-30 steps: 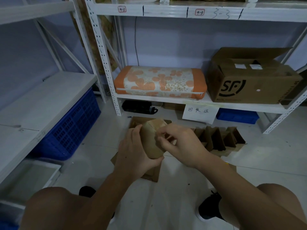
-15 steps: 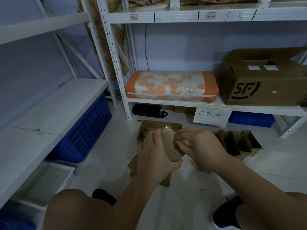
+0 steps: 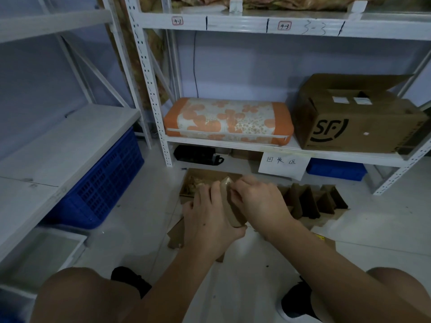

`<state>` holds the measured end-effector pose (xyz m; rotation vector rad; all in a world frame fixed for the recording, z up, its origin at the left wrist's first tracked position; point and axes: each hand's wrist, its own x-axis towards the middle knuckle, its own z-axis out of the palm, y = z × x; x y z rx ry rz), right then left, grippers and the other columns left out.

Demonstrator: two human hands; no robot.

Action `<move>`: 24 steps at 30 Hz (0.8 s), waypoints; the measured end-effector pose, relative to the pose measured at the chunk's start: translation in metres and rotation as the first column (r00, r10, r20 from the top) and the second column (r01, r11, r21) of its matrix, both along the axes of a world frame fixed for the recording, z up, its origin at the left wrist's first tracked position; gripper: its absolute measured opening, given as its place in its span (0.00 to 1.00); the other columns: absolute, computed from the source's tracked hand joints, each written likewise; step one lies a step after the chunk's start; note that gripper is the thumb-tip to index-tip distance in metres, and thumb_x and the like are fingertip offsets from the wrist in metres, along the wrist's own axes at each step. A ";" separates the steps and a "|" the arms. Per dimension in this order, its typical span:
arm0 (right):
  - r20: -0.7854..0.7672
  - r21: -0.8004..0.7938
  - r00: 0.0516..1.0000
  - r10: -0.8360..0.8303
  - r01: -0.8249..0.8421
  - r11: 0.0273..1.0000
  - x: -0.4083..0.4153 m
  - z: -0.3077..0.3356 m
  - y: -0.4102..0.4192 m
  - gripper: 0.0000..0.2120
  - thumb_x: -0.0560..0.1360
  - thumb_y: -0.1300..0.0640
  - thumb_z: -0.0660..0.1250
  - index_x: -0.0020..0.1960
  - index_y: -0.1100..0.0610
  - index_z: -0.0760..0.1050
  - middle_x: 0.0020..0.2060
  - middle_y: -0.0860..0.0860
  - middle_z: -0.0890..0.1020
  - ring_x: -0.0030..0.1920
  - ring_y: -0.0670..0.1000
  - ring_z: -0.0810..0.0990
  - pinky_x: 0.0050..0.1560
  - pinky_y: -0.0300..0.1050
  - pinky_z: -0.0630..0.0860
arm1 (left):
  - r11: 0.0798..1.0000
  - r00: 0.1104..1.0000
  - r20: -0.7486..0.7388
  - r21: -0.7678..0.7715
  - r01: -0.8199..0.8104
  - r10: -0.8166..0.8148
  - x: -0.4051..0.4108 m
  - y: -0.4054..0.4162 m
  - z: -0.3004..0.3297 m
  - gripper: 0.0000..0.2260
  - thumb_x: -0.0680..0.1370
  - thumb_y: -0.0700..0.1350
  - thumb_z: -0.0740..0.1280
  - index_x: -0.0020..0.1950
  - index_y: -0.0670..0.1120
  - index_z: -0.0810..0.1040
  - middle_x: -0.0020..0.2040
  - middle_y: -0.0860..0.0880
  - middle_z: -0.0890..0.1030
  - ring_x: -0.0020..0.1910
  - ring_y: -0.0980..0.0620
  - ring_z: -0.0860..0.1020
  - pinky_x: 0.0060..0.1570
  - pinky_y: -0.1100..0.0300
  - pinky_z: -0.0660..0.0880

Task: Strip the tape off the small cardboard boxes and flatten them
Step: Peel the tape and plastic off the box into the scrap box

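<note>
Now 1 small box [image 3: 231, 206] gripped by left hand [image 3: 210, 220], right hand [image 3: 258, 201] grip pinching its top edge

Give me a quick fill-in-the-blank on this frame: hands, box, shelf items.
1. The left hand grips a small cardboard ____.
2. The right hand picks at the box's ____ end.
3. The big carton on the shelf is printed with the letters ____.
4. The crate under the left shelf is ____ in colour.

Missing words: box; top; SF; blue
</note>
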<state>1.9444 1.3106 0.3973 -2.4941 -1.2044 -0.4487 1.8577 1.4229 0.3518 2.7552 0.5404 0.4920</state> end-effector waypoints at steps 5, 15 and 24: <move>-0.123 -0.024 0.982 -0.146 0.145 0.989 0.002 0.003 0.007 0.08 0.82 0.52 0.62 0.48 0.56 0.74 0.42 0.51 0.77 0.35 0.53 0.75 0.36 0.48 0.70 | 0.999 1.000 0.010 0.043 -0.007 0.006 0.001 -0.007 0.001 0.52 0.60 0.72 0.72 0.76 0.48 0.59 0.65 0.50 0.70 0.62 0.48 0.73 0.58 0.48 0.73; -0.170 0.121 0.982 0.082 -0.062 0.991 -0.005 -0.005 -0.012 0.15 0.80 0.48 0.58 0.52 0.55 0.79 0.45 0.50 0.79 0.39 0.51 0.79 0.39 0.51 0.80 | 1.000 0.998 0.065 0.011 0.023 -0.024 -0.008 0.006 -0.009 0.52 0.60 0.70 0.74 0.76 0.48 0.60 0.67 0.49 0.71 0.65 0.48 0.73 0.63 0.48 0.72; -0.158 0.202 0.983 0.089 -0.056 0.978 -0.006 -0.003 -0.014 0.09 0.77 0.49 0.72 0.52 0.53 0.79 0.44 0.48 0.80 0.39 0.49 0.80 0.37 0.48 0.79 | 0.999 0.993 0.119 0.036 0.002 -0.006 -0.007 0.005 -0.010 0.51 0.59 0.69 0.76 0.75 0.46 0.63 0.64 0.48 0.73 0.62 0.47 0.74 0.59 0.48 0.74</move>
